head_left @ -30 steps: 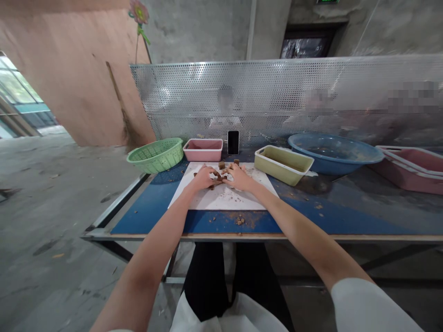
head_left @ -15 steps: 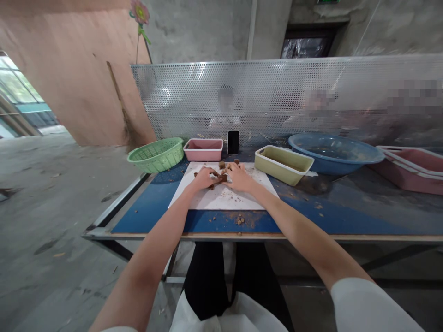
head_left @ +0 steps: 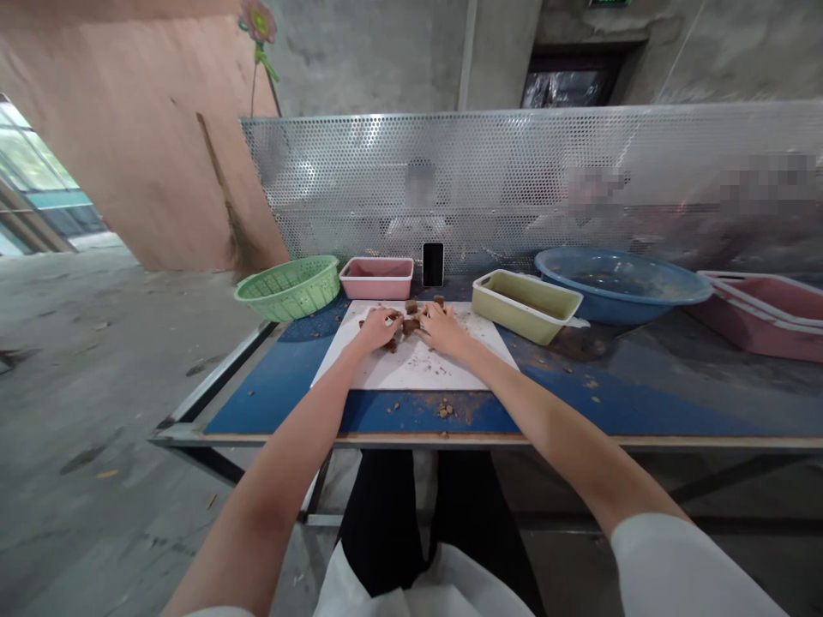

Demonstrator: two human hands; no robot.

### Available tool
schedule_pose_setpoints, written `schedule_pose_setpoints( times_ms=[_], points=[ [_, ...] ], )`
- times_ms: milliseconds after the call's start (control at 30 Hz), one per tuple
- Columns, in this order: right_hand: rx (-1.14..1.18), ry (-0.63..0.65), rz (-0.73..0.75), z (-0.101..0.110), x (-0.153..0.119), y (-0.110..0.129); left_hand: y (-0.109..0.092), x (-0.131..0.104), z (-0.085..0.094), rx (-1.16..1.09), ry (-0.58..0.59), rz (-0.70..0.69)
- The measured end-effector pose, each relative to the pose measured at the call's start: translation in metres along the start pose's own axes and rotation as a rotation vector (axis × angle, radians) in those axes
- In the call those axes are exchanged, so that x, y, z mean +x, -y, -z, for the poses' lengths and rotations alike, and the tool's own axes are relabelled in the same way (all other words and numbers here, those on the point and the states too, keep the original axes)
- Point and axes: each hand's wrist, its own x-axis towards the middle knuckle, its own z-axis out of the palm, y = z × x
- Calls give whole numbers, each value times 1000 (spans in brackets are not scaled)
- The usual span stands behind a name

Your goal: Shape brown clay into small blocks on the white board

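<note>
Over a white board [head_left: 421, 375], my left hand [head_left: 378, 331] curls its fingers on brown, crumbly lumps, which it partly hides. My right hand [head_left: 443, 329] is just to its right, fingers bent and closed at the edge of a brown lump [head_left: 411, 326] between the two hands. How much of that lump is inside its fingers is hard to see. Behind the hands, two blocky brown pieces, a left one [head_left: 411, 306] and a right one [head_left: 439, 301], lie on the board. Crumbs are scattered near my right wrist.
Behind the board stand a green basket [head_left: 289, 296], a pink bin [head_left: 376, 287] and an upright phone [head_left: 433, 264]. To the right are a yellow-green bin [head_left: 524, 313], a blue basin [head_left: 617, 300] and more pink bins [head_left: 759, 326]. Small bits [head_left: 445, 411] lie on the blue tabletop [head_left: 257, 403].
My left hand has drawn slightly back, its fingers now more bent. The lump between the hands shows more openly. My right hand has hardly moved.
</note>
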Motion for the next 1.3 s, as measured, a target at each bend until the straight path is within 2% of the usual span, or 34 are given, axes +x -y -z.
schedule_pose_setpoints(
  times_ms=[267,400,633,900,1100,1233,1300],
  points=[
    [32,25,-56,4,1,-2,1,-2,-1,-92,42,-7],
    [8,59,-57,5,-3,-2,0,0,-6,-38,32,21],
    [-18,147,-65,4,-6,12,-3,-2,-11,-162,1,119],
    [58,154,29,15,-4,28,-6,-4,-7,-131,-12,112],
    [-16,117,-90,13,-5,20,-6,-5,-7,-191,6,142],
    [3,133,-30,11,-5,14,-5,-5,-7,-193,5,119],
    [7,104,-54,12,-4,11,-3,-4,-7,-159,-3,103]
  ],
)
